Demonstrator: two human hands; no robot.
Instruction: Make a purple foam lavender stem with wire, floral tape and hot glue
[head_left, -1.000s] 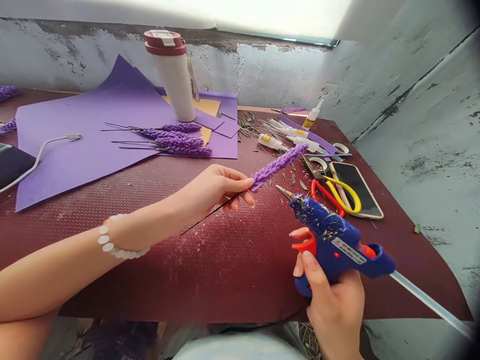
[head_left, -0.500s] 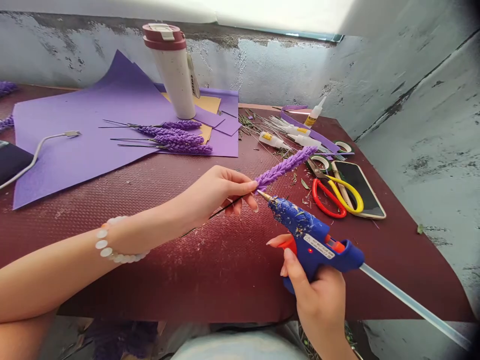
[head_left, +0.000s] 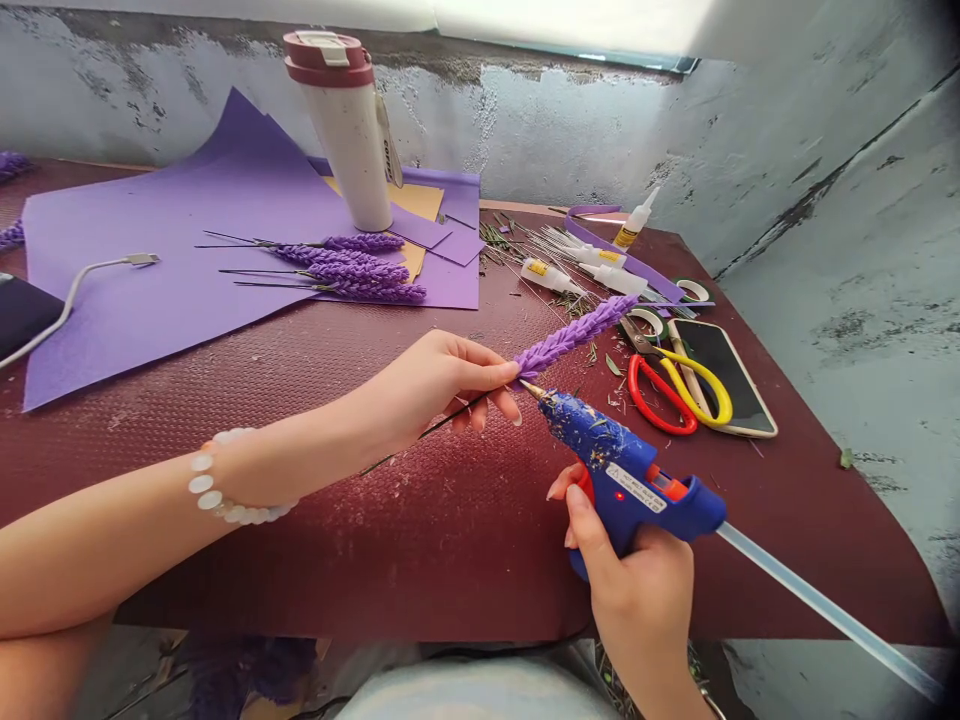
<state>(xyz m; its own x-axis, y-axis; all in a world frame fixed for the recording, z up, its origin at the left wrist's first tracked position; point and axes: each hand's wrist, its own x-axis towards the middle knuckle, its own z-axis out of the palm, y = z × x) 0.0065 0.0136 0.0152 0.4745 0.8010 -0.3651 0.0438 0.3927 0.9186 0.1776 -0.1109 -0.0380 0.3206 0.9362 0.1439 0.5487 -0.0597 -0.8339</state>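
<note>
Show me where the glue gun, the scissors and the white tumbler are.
glue gun (head_left: 637, 485), head view, blue body.
scissors (head_left: 679, 390), head view, red and yellow handles.
white tumbler (head_left: 352, 140), head view, its side wall.

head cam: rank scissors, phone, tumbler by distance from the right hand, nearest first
From the right hand:
1. Scissors, just beyond the hand, slightly right.
2. Phone, right of the scissors, partly under them.
3. Tumbler, far back left, standing on the purple sheets.

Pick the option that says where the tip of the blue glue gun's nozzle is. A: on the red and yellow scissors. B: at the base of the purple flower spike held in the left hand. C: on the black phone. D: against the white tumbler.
B: the right hand holds the blue glue gun with its nozzle tip at the base of the purple flower spike gripped by the left hand, well apart from the other things.
</note>
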